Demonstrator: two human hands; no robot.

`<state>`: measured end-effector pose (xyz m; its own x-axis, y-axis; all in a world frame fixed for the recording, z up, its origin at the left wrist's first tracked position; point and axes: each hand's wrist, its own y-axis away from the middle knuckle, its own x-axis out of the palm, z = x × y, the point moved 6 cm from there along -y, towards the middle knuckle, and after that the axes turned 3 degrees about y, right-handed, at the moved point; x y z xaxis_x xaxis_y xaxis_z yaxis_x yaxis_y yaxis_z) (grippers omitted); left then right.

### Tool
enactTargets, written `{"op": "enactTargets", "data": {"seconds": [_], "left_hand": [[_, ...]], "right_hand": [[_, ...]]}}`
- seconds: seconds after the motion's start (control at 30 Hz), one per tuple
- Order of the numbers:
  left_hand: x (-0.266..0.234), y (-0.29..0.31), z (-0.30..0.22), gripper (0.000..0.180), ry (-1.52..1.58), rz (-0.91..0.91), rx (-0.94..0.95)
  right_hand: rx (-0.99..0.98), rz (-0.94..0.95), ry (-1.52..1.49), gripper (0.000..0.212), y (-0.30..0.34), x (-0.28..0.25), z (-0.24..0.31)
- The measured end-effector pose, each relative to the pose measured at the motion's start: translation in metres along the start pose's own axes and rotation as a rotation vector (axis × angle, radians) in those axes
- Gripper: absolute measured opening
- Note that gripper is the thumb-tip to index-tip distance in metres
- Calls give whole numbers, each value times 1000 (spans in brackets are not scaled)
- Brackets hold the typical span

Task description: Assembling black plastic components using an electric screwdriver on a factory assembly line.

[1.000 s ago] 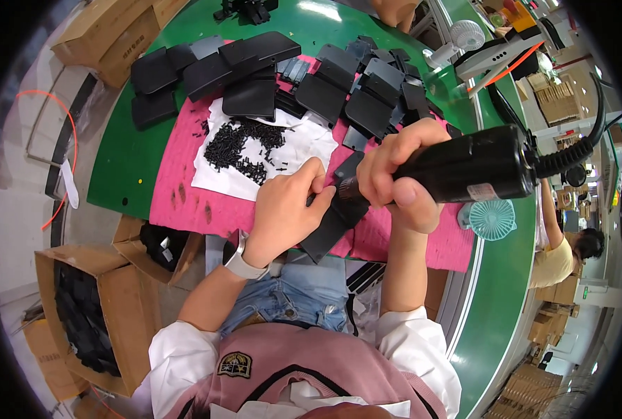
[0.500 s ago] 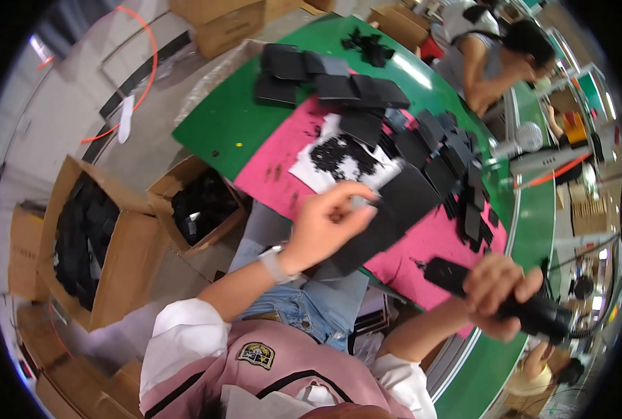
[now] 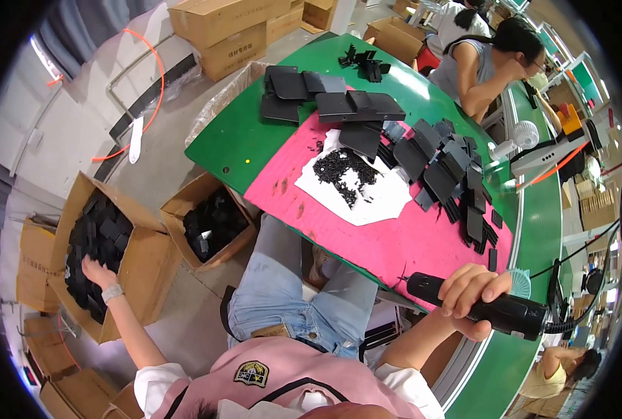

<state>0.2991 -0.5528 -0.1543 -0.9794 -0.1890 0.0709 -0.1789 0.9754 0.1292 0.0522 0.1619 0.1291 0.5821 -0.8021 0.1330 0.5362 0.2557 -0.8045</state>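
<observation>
My right hand (image 3: pixel 473 299) is wrapped around a black electric screwdriver (image 3: pixel 503 311) over the near right edge of the pink mat. The thin bit of the screwdriver points left. Out to the left, my left hand (image 3: pixel 100 274) reaches over a cardboard box full of black plastic parts (image 3: pixel 101 230). Its fingers look loosely spread with nothing visible in them, though the small size hides detail. On the pink mat (image 3: pixel 283 202) lies a white sheet (image 3: pixel 377 206) with a heap of small black screws (image 3: pixel 339 171). Black flat plastic plates (image 3: pixel 423 157) lie overlapped around it.
A second cardboard box (image 3: pixel 171 209) of black parts stands beside the green table (image 3: pixel 220 143). More black pieces (image 3: pixel 367 64) lie at the far edge. A small white fan (image 3: pixel 525 135) stands at the right. A co-worker (image 3: pixel 479 70) sits across the table.
My left hand has swung from over the mat to the box at the left. The large black plate beside it is gone from over the mat. The screwdriver has shifted slightly left.
</observation>
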Motion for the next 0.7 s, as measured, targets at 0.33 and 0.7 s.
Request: {"op": "enactTargets", "data": {"seconds": [0.33,0.7], "left_hand": [[292,467,-158,28,30,1401,1256],[366,550,-121,49,-31,1670,1260]], "right_hand": [[33,52,-28,40,18,16,16],[51,-92,65,43,68,0,59]]}}
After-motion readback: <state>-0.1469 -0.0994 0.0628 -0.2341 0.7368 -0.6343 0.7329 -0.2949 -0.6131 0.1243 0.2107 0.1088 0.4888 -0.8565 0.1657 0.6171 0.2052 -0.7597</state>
